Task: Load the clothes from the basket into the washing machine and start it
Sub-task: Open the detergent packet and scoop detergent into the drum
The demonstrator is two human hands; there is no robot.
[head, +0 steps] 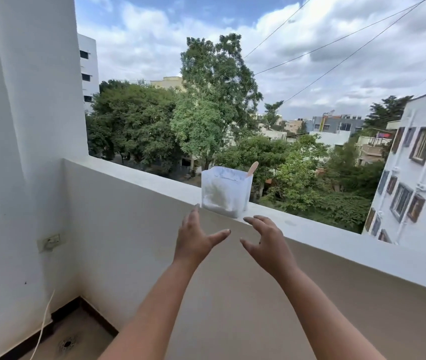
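Both bare forearms extended forward and upward, converging toward the wrists; left hand [195,241] palm turned inward, fingers straight, thumb splayed toward the right hand [267,244], whose fingers are spread and lightly bent; hands apart, both unloaded.

I get bright, even daylight from a cloudy sky [154,35]; the white clouds run near glare but keep detail. Shadows are soft, and the wall [128,229] under the ledge [336,237] sits in mild shade. The wide lens bows the pillar [24,100] at left and tilts the building [414,178] at right. The left hand [193,242] and right hand [266,242] look slightly soft at the fingertips.
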